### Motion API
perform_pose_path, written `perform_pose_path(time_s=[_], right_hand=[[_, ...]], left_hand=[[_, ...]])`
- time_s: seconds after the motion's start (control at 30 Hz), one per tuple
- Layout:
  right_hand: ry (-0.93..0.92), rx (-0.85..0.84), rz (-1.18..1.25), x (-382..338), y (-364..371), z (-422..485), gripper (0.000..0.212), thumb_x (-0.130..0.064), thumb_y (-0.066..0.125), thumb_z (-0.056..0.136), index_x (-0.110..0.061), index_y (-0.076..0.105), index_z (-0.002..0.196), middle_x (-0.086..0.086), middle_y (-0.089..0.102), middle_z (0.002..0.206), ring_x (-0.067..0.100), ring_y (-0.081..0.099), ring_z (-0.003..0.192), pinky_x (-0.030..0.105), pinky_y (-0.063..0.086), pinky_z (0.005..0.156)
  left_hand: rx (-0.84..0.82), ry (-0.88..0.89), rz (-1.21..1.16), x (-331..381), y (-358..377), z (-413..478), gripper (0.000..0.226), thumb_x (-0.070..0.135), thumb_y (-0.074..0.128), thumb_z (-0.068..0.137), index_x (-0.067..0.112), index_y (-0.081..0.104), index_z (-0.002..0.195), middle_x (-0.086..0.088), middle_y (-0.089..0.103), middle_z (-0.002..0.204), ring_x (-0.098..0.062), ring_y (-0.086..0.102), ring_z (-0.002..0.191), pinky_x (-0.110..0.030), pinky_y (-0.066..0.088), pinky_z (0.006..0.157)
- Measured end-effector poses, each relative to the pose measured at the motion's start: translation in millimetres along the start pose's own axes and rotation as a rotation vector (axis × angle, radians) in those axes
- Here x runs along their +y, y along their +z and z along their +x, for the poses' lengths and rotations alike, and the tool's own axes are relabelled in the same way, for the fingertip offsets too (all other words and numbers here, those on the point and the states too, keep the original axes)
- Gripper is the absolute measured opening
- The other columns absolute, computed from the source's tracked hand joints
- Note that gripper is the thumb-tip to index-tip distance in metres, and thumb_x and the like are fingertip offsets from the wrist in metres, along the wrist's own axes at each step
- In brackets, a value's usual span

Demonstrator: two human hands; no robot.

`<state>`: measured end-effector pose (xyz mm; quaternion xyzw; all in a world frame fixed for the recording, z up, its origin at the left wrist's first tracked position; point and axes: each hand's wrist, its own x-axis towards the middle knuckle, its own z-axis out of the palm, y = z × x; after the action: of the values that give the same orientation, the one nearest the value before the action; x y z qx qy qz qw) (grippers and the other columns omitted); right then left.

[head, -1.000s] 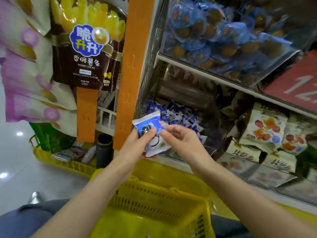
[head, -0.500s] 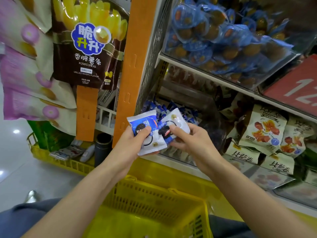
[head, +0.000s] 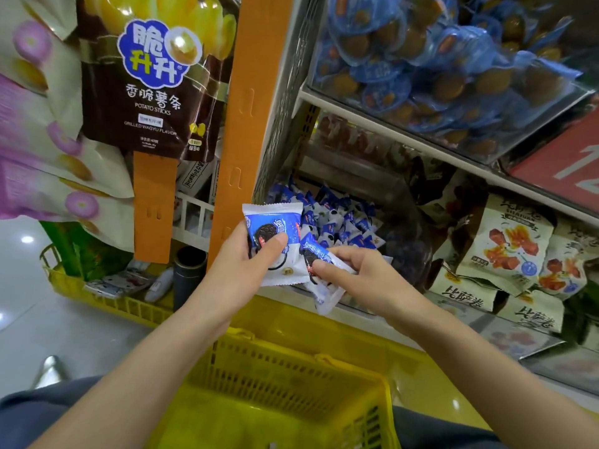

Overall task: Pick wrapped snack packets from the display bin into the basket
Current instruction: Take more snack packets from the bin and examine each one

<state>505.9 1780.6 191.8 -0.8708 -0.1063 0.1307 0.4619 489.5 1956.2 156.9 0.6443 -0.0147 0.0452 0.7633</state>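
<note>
My left hand [head: 241, 270] holds a blue-and-white cookie packet [head: 277, 228] upright, thumb across its front. My right hand [head: 363, 277] pinches a second cookie packet [head: 319, 267] tilted against the first one's lower right corner. Both are held in front of the display bin [head: 340, 218], which is full of several more blue-and-white packets. A yellow basket [head: 285, 377] sits directly below my hands; the part of its inside that shows holds no packets.
An orange shelf post [head: 246, 124] stands left of the bin. Hanging potato-stick bags [head: 146, 79] are at upper left. A shelf of blue jelly cups [head: 437, 59] is above, snack bags [head: 515, 247] to the right. Another yellow basket [head: 97, 293] sits on the floor.
My right hand has lowered its packet and brought it against the one in my left hand. Both hands have shifted slightly down and right.
</note>
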Motion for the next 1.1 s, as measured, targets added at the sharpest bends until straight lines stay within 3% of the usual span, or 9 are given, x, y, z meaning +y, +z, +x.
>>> perform_pose_path(time_s=[0.1, 0.2, 0.3, 0.37, 0.53, 0.7, 0.83, 0.93, 1.1], right_hand=[[0.009, 0.062, -0.066, -6.8, -15.4, 11.1, 0.018, -0.041, 0.063, 0.082, -0.024, 0.07, 0.083, 0.002, 0.071, 0.075, 0.011, 0.055, 0.062, 0.014, 0.04, 0.05], [0.014, 0.33, -0.078, -7.8, -35.9, 46.6, 0.022, -0.04, 0.062, 0.085, -0.023, 0.068, 0.073, 0.01, 0.069, 0.076, 0.02, 0.059, 0.064, 0.025, 0.045, 0.055], [0.049, 0.556, -0.056, -1.6, -51.4, 98.6, 0.02, -0.031, 0.058, 0.09, -0.015, 0.065, 0.081, 0.011, 0.068, 0.089, 0.013, 0.058, 0.065, 0.02, 0.045, 0.053], [0.098, 0.607, -0.062, 6.6, -58.7, 136.4, 0.024, -0.031, 0.056, 0.091, -0.008, 0.063, 0.097, 0.013, 0.065, 0.101, 0.017, 0.058, 0.078, 0.025, 0.045, 0.066], [0.075, 0.63, -0.132, 14.8, -59.6, 212.4, 0.036, -0.023, 0.054, 0.093, -0.002, 0.055, 0.123, 0.016, 0.057, 0.126, 0.028, 0.056, 0.112, 0.029, 0.042, 0.086], [0.065, 0.568, -0.165, 26.9, -48.4, 242.5, 0.03, -0.014, 0.06, 0.089, 0.001, 0.059, 0.116, 0.016, 0.062, 0.118, 0.029, 0.059, 0.106, 0.029, 0.046, 0.081], [0.142, 0.411, -0.393, 36.1, -47.9, 248.6, 0.018, -0.02, 0.065, 0.086, -0.003, 0.063, 0.082, 0.011, 0.06, 0.082, 0.024, 0.057, 0.074, 0.034, 0.045, 0.073], [0.165, 0.386, -0.444, 38.0, -49.9, 253.7, 0.028, -0.024, 0.063, 0.087, -0.011, 0.054, 0.064, 0.007, 0.052, 0.068, 0.018, 0.048, 0.06, 0.028, 0.036, 0.068], [0.01, 0.374, -0.48, 37.0, -44.6, 261.8, 0.031, -0.031, 0.054, 0.093, -0.002, 0.065, 0.098, 0.016, 0.065, 0.095, 0.024, 0.059, 0.079, 0.029, 0.039, 0.07]], left_hand=[[0.012, -0.006, -0.03, 0.2, -4.7, 3.9, 0.032, 0.025, 0.053, 0.091, 0.024, 0.049, 0.122, 0.007, 0.067, 0.108, -0.001, 0.066, 0.09, -0.014, 0.054, 0.066], [0.039, -0.035, -0.076, 3.3, -11.5, 9.9, 0.035, 0.022, 0.053, 0.092, 0.023, 0.047, 0.127, -0.001, 0.066, 0.112, -0.017, 0.068, 0.091, -0.027, 0.058, 0.064], [0.064, -0.024, -0.064, 5.5, -16.9, 18.9, 0.034, 0.022, 0.053, 0.092, 0.023, 0.049, 0.126, 0.001, 0.067, 0.112, -0.011, 0.068, 0.091, -0.021, 0.056, 0.066], [0.066, -0.027, -0.088, 6.4, -19.2, 24.4, 0.029, 0.02, 0.053, 0.092, 0.021, 0.052, 0.121, 0.001, 0.068, 0.106, -0.007, 0.069, 0.081, -0.015, 0.052, 0.055], [0.08, -0.029, -0.072, 4.9, -24.1, 36.1, 0.027, 0.019, 0.053, 0.092, 0.016, 0.053, 0.12, -0.005, 0.07, 0.103, -0.015, 0.07, 0.079, -0.024, 0.055, 0.056], [0.092, -0.047, -0.037, 3.4, -27.2, 43.3, 0.029, 0.022, 0.054, 0.091, 0.02, 0.051, 0.12, -0.002, 0.069, 0.105, -0.013, 0.07, 0.081, -0.022, 0.055, 0.058], [0.088, -0.057, -0.043, 2.8, -26.5, 45.1, 0.03, 0.022, 0.054, 0.09, 0.021, 0.051, 0.12, 0.001, 0.069, 0.104, -0.008, 0.07, 0.079, -0.017, 0.053, 0.054], [0.088, -0.063, -0.049, 4.3, -26.0, 45.7, 0.029, 0.02, 0.054, 0.091, 0.021, 0.051, 0.12, 0.0, 0.069, 0.104, -0.008, 0.07, 0.077, -0.018, 0.053, 0.053], [0.109, -0.076, -0.041, 3.4, -26.0, 48.3, 0.031, 0.023, 0.055, 0.09, 0.024, 0.051, 0.121, 0.002, 0.068, 0.107, -0.008, 0.069, 0.083, -0.02, 0.057, 0.061]])
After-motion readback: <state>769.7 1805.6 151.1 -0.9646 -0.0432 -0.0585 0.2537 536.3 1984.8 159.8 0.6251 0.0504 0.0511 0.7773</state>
